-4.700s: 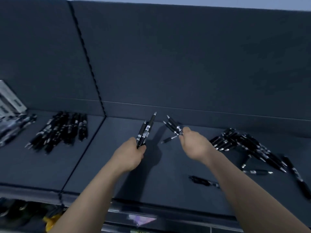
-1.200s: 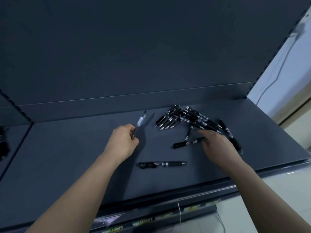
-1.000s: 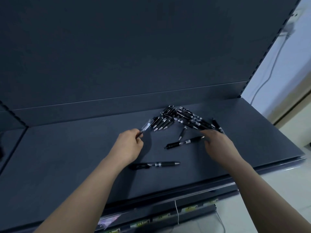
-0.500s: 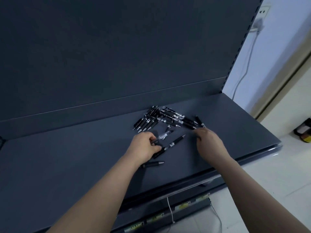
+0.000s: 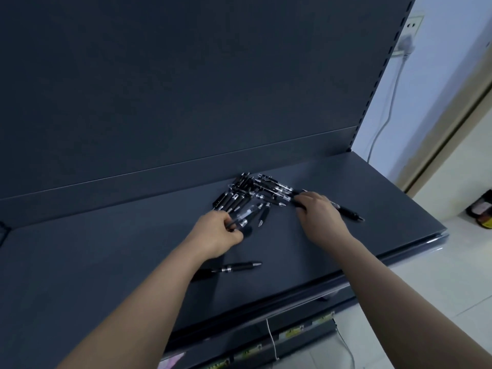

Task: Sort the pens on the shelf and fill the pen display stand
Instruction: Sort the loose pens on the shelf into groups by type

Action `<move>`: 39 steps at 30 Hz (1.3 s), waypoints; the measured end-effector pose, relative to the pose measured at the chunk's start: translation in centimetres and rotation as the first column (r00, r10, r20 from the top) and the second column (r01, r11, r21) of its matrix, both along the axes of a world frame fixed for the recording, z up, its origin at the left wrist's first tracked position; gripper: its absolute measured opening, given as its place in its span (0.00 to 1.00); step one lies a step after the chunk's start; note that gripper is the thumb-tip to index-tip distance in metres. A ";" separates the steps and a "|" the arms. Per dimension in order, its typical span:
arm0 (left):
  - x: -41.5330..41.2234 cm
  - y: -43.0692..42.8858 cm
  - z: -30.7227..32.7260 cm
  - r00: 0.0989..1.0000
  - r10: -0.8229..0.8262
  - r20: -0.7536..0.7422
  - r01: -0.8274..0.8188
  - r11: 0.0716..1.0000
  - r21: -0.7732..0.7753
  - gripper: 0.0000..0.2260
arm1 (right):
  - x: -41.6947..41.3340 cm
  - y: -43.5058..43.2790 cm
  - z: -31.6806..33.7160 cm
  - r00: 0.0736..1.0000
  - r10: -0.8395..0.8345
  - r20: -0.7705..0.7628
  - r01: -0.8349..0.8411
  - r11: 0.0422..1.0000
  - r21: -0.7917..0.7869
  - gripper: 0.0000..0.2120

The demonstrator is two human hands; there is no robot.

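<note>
Many slim glossy black pens [image 5: 250,193] heap on the matte shelf [image 5: 106,262].

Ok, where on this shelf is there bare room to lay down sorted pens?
Widest bare patch: the shelf left of the left hand and pen pile. Smaller: between the forearms, right of the lone pen; the right end beyond the right hand. Crowded around the pile.

Left forearm [image 5: 159,286] hides the lone pen [image 5: 237,267]'s rear.

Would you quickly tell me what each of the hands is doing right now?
Left hand: gripping a bundle of pens.
Right hand: fingers curled over a black pen; grip cannot be told.
</note>
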State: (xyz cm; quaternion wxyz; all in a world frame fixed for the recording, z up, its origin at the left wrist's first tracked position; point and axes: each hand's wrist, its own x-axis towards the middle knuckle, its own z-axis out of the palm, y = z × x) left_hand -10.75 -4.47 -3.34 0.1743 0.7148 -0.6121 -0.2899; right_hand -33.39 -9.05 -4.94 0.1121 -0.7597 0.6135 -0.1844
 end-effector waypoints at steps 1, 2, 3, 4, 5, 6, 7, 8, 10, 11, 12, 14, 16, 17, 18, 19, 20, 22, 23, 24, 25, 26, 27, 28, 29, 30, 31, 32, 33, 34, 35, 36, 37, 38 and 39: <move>0.7 0.0 0.1 1.000 0.015 0.023 -0.015 1.000 -0.001 0.05 | 0.6 -0.5 -0.1 0.999 0.032 -0.003 -0.032 0.999 0.002 0.13; 1.4 0.1 0.1 0.999 0.030 0.044 -0.029 1.000 -0.008 0.05 | 1.2 -1.0 -0.2 0.999 0.053 -0.006 -0.053 0.999 0.013 0.12; 2.0 0.1 0.0 0.998 0.045 0.048 -0.045 0.999 -0.014 0.07 | 1.7 -1.6 -0.4 0.998 0.061 -0.008 -0.060 0.998 0.031 0.12; 2.5 0.1 -0.2 0.997 0.062 0.038 -0.061 0.998 -0.014 0.07 | 2.1 -2.0 -0.6 0.998 0.060 -0.013 -0.059 0.997 0.052 0.12; 2.8 0.1 -0.3 0.997 0.075 0.025 -0.075 0.997 -0.011 0.08 | 2.5 -2.3 -0.7 0.998 0.053 -0.017 -0.052 0.996 0.072 0.13; 3.1 0.2 -0.4 0.996 0.086 0.024 -0.086 0.996 -0.009 0.08 | 2.8 -2.5 -0.7 0.999 0.046 -0.020 -0.044 0.996 0.084 0.13; 3.3 0.3 -0.4 0.995 0.095 0.030 -0.094 0.995 -0.010 0.08 | 3.1 -2.6 -0.6 0.999 0.040 -0.017 -0.039 0.995 0.088 0.14; 3.5 0.3 -0.4 0.994 0.102 0.035 -0.101 0.995 -0.011 0.08 | 3.4 -2.6 -0.6 0.999 0.043 -0.008 -0.042 0.995 0.090 0.14; 3.8 0.5 -0.5 0.992 0.119 0.034 -0.118 0.993 -0.013 0.08 | 3.9 -2.5 -0.5 0.997 0.075 0.016 -0.076 0.991 0.106 0.14; 3.9 0.5 -0.5 0.991 0.129 0.032 -0.129 0.992 -0.016 0.08 | 4.2 -2.4 -0.5 0.995 0.097 0.030 -0.100 0.988 0.115 0.13; 4.1 0.5 -0.5 0.990 0.138 0.029 -0.138 0.990 -0.023 0.09 | 4.4 -2.1 -0.5 0.992 0.122 0.044 -0.127 0.984 0.122 0.13; 4.3 0.5 -0.5 0.988 0.152 0.024 -0.151 0.988 -0.044 0.12 | 4.7 -1.7 -0.6 0.982 0.176 0.068 -0.184 0.974 0.135 0.11; 4.5 0.5 -0.5 0.986 0.164 0.024 -0.162 0.985 -0.060 0.13 | 4.9 -1.3 -0.6 0.974 0.204 0.096 -0.217 0.964 0.153 0.09; 4.6 0.6 -0.5 0.986 0.167 0.026 -0.165 0.984 -0.063 0.13 | 4.8 -1.1 -0.4 0.973 0.200 0.117 -0.217 0.965 0.150 0.07; 4.6 0.6 -0.5 0.985 0.168 0.030 -0.166 0.984 -0.063 0.13 | 4.7 -1.1 -0.4 0.974 0.182 0.131 -0.200 0.970 0.136 0.04; 4.7 0.6 -0.5 0.985 0.168 0.034 -0.165 0.984 -0.061 0.12 | 4.4 -1.2 -0.2 0.978 0.156 0.139 -0.172 0.978 0.114 0.03; 4.7 0.5 -0.5 0.985 0.166 0.040 -0.164 0.985 -0.059 0.12 | 4.1 -1.3 -0.1 0.984 0.120 0.130 -0.133 0.986 0.097 0.04; 4.7 0.4 -0.6 0.985 0.164 0.057 -0.161 0.985 -0.065 0.13 | 3.4 -1.5 0.2 0.995 0.051 0.084 -0.058 0.995 0.076 0.07; 4.6 0.3 -0.6 0.984 0.166 0.058 -0.162 0.984 -0.071 0.13 | 3.0 -1.7 0.2 0.998 0.030 0.051 -0.033 0.997 0.063 0.08; 4.6 0.3 -0.7 0.984 0.167 0.056 -0.163 0.984 -0.074 0.13 | 2.7 -1.9 0.2 1.000 0.014 0.018 -0.015 0.998 0.054 0.09; 4.5 0.3 -0.7 0.985 0.165 0.057 -0.161 0.985 -0.069 0.13 | 2.6 -2.1 0.2 1.000 0.000 -0.005 0.000 0.999 0.050 0.10; 4.4 0.3 -0.8 0.985 0.157 0.065 -0.153 0.987 -0.058 0.13 | 2.6 -2.3 0.2 1.000 -0.010 -0.014 0.011 0.999 0.049 0.11; 4.4 0.2 -0.8 0.986 0.145 0.081 -0.141 0.989 -0.044 0.13 | 2.6 -2.6 0.1 1.000 -0.015 -0.015 0.015 0.999 0.044 0.11; 4.4 0.2 -0.9 0.986 0.131 0.103 -0.129 0.991 -0.031 0.13 | 2.8 -3.0 0.0 1.000 -0.016 -0.014 0.016 0.999 0.040 0.11; 4.4 0.2 -1.0 0.985 0.121 0.124 -0.119 0.993 -0.022 0.13 | 2.9 -3.4 -0.1 1.000 -0.013 -0.013 0.014 0.999 0.039 0.11; 4.5 0.2 -1.0 0.984 0.116 0.135 -0.114 0.993 -0.020 0.13 | 3.0 -3.8 -0.2 1.000 -0.010 -0.012 0.010 0.999 0.045 0.11; 4.6 0.2 -1.1 0.984 0.116 0.137 -0.114 0.993 -0.025 0.13 | 3.2 -4.1 -0.3 1.000 -0.006 -0.014 0.007 0.999 0.050 0.11; 4.7 0.2 -1.2 0.983 0.121 0.135 -0.118 0.992 -0.035 0.13 | 3.3 -4.5 -0.4 1.000 -0.004 -0.018 0.005 0.998 0.057 0.11; 4.9 0.2 -1.2 0.983 0.130 0.133 -0.125 0.991 -0.044 0.13 | 3.4 -4.9 -0.4 1.000 -0.001 -0.023 0.002 0.998 0.059 0.11; 5.0 0.2 -1.2 0.982 0.140 0.129 -0.134 0.990 -0.051 0.13 | 3.4 -5.2 -0.5 1.000 0.006 -0.025 -0.004 0.998 0.065 0.11; 5.1 0.2 -1.2 0.981 0.147 0.123 -0.141 0.989 -0.053 0.13 | 3.4 -5.5 -0.5 0.999 0.018 -0.028 -0.016 0.997 0.073 0.11; 5.1 0.3 -1.3 0.982 0.150 0.116 -0.145 0.988 -0.052 0.13 | 3.4 -5.7 -0.5 0.999 0.027 -0.038 -0.023 0.995 0.094 0.11; 5.1 0.3 -1.4 0.982 0.151 0.110 -0.146 0.988 -0.048 0.13 | 3.4 -5.8 -0.5 0.998 0.028 -0.058 -0.022 0.993 0.116 0.11; 5.0 0.4 -1.5 0.983 0.149 0.110 -0.145 0.988 -0.045 0.13 | 3.4 -5.9 -0.5 0.997 0.022 -0.080 -0.012 0.992 0.129 0.10; 4.9 0.4 -1.5 0.982 0.150 0.111 -0.146 0.988 -0.044 0.13 | 3.4 -6.0 -0.6 0.995 0.014 -0.098 -0.001 0.991 0.132 0.09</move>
